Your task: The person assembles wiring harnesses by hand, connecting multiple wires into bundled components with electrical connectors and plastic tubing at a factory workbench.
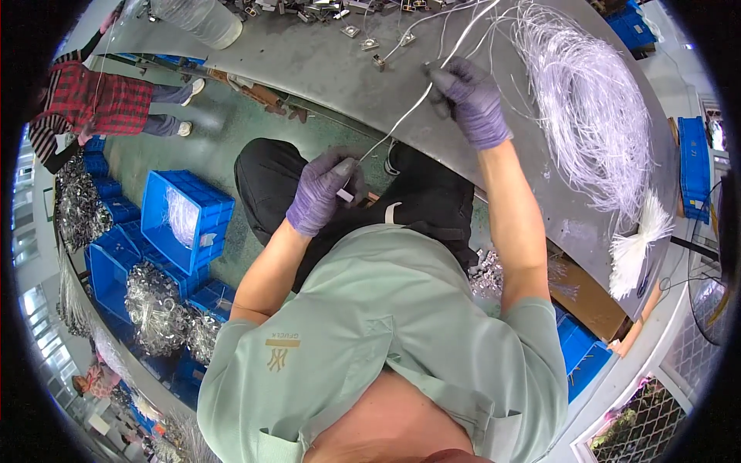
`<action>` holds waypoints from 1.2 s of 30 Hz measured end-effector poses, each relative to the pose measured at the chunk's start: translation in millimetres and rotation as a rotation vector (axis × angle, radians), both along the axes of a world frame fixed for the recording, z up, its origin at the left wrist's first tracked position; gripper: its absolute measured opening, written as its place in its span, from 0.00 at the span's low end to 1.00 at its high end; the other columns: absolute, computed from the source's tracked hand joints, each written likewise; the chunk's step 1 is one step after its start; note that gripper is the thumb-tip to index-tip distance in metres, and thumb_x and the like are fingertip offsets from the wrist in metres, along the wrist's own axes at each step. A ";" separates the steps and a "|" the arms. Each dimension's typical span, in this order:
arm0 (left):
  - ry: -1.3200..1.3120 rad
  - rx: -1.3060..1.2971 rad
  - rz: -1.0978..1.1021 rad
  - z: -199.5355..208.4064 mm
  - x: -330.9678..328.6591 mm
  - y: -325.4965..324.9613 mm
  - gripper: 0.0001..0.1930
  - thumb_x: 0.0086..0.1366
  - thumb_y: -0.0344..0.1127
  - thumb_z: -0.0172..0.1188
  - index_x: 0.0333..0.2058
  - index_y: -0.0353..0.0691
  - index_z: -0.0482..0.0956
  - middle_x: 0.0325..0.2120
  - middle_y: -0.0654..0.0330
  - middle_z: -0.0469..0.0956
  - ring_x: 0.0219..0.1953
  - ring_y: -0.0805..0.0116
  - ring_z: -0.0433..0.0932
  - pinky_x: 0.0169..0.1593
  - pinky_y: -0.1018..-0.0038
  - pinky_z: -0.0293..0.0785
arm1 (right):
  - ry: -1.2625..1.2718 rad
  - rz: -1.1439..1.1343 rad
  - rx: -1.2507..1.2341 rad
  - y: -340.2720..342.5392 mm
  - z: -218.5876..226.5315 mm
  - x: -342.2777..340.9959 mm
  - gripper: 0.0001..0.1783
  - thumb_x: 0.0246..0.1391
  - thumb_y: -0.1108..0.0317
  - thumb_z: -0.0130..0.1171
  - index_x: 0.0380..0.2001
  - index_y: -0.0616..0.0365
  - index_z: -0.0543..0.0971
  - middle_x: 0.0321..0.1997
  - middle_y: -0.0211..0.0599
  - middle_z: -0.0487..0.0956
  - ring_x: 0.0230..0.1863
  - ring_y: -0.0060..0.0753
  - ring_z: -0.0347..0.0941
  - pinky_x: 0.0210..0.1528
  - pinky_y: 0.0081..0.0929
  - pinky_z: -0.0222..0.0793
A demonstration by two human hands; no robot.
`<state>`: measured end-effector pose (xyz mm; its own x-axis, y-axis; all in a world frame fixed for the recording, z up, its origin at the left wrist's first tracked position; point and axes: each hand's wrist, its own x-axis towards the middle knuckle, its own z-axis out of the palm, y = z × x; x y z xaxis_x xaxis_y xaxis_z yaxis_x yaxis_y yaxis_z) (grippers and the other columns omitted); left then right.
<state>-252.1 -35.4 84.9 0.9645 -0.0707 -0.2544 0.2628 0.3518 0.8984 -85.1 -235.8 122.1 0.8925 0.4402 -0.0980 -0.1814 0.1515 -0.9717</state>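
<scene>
Left hand (330, 185), gloved: pinching a small pale piece (345, 195) where a white strand (395, 128) enters the grip. Right hand (463, 89), gloved: pinching the same strand over the worktop (340, 73). Probable faults: a hard pull might slip the piece loose; the strand's far run could snag among metal parts (378, 62) or the clear bundle (587, 108).

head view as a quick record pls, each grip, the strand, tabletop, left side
left grip: purple-gloved, closed on the white strand; small pale rectangular piece at its fingers
right grip: purple-gloved, pinching the same strand farther along
strand path: between both grips, then past the upper picture edge
grey tabletop: looped bundle of translucent strands at right, small metal parts toward the far edge
left side: blue crates; person in red checked apron
</scene>
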 end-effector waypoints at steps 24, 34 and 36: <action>-0.036 -0.176 -0.029 0.8 106.8 -13.8 0.28 0.61 0.58 0.51 0.45 0.37 0.70 0.31 0.57 0.76 0.25 0.71 0.76 0.23 0.78 0.69 | 0.095 0.001 -0.195 21.8 -29.6 -9.9 0.15 0.50 0.60 0.61 0.31 0.63 0.78 0.21 0.33 0.77 0.16 0.21 0.69 0.19 0.19 0.63; -0.183 0.554 0.107 -44.5 55.2 55.1 0.21 0.60 0.37 0.58 0.50 0.34 0.68 0.41 0.56 0.74 0.44 0.71 0.71 0.48 0.76 0.69 | -0.423 -0.425 -1.602 -192.0 -48.5 74.3 0.26 0.46 0.49 0.57 0.45 0.54 0.75 0.42 0.46 0.78 0.47 0.45 0.73 0.49 0.36 0.67; -0.120 0.619 0.145 -44.9 35.2 70.2 0.20 0.60 0.36 0.58 0.49 0.33 0.69 0.41 0.58 0.74 0.43 0.73 0.71 0.46 0.77 0.69 | -0.399 -0.370 -1.715 -206.1 -46.4 61.7 0.25 0.46 0.49 0.57 0.43 0.55 0.76 0.43 0.46 0.78 0.47 0.46 0.73 0.49 0.37 0.67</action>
<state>-216.9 34.8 39.9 0.9776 0.1873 -0.0960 0.1364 -0.2163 0.9668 -23.4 -441.9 75.7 0.9923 -0.1170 0.0399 -0.1152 -0.9923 -0.0455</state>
